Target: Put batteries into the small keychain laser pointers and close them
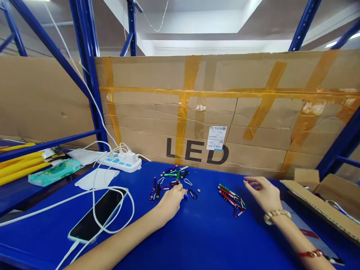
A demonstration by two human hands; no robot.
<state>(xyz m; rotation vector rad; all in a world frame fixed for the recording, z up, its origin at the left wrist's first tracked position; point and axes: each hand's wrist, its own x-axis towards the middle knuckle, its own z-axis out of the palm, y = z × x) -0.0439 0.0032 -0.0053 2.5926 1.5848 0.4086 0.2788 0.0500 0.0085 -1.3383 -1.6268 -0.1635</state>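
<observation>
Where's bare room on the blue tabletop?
Bare: blue tabletop between left hand and right hand, on the near side of the red-green bundle; narrower gap between bundle and pile. Crowded: pile at left hand; left side, phone, power strip.

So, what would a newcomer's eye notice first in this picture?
Probably the large cardboard sheet at the back, with its black LED lettering. Then, on the blue table, the left hand at a jumble of small colourful tubes with clips near the middle; the right hand is beside a neater red and green group.
</observation>
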